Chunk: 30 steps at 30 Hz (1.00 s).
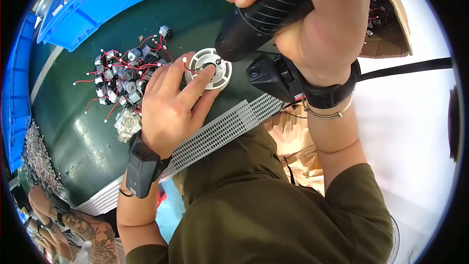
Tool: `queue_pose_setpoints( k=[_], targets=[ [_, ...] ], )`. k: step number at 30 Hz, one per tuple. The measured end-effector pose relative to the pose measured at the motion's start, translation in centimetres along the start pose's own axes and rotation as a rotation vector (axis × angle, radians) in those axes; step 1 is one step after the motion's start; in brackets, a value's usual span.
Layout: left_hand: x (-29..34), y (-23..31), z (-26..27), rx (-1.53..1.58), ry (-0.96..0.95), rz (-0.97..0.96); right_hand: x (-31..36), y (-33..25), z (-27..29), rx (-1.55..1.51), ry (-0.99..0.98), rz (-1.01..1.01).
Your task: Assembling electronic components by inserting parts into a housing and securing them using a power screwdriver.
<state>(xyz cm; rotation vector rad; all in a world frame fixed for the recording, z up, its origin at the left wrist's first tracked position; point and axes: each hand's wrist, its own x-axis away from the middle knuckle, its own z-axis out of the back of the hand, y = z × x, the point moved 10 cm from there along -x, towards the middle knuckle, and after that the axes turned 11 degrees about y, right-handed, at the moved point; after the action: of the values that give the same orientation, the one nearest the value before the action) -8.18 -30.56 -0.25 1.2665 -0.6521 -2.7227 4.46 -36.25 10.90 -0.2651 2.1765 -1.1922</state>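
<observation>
My left hand [168, 105] grips a white round plastic housing [225, 74] against the green table, thumb at its near edge and index fingertip pressing on its centre. A red-and-black wire with a small white plug [185, 60] comes out of the housing. In my right hand [320, 32] is a black electric screwdriver [271, 12], fingers wrapped round its ribbed body. Its nose points down at the housing, close to a small dark spot beside the centre; whether the tip touches cannot be made out. Left of the housing lies a pile of small grey motors [129, 73] with red wires.
Blue plastic bins [112, 0] line the far and left sides. A crumpled pale lump [128, 124] lies below the motors, and small clear pieces [40, 159] are heaped at left. Perforated strip [220, 129] edges the table; a cardboard box [393, 19] stands right. A tattooed co-worker's arm [90, 230] shows lower left.
</observation>
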Motion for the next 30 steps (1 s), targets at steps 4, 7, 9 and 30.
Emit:
queue_pose_setpoints(
  k=[4,7,9,30],
  targets=[
    [0.1,-0.3,0.1,0.01,0.009,0.005,0.1,0.9,-0.8,0.049,-0.026,-0.042],
    [0.2,-0.3,0.1,0.012,0.024,0.013,0.2,1.1,-0.8,-0.055,-0.028,-0.097],
    [0.1,-0.4,0.1,0.006,0.023,0.013,0.3,1.1,-0.7,-0.053,0.005,-0.116],
    [0.5,-0.6,-0.3,-0.008,0.034,0.011,-0.3,2.6,-0.7,0.263,0.013,-0.078]
  ],
)
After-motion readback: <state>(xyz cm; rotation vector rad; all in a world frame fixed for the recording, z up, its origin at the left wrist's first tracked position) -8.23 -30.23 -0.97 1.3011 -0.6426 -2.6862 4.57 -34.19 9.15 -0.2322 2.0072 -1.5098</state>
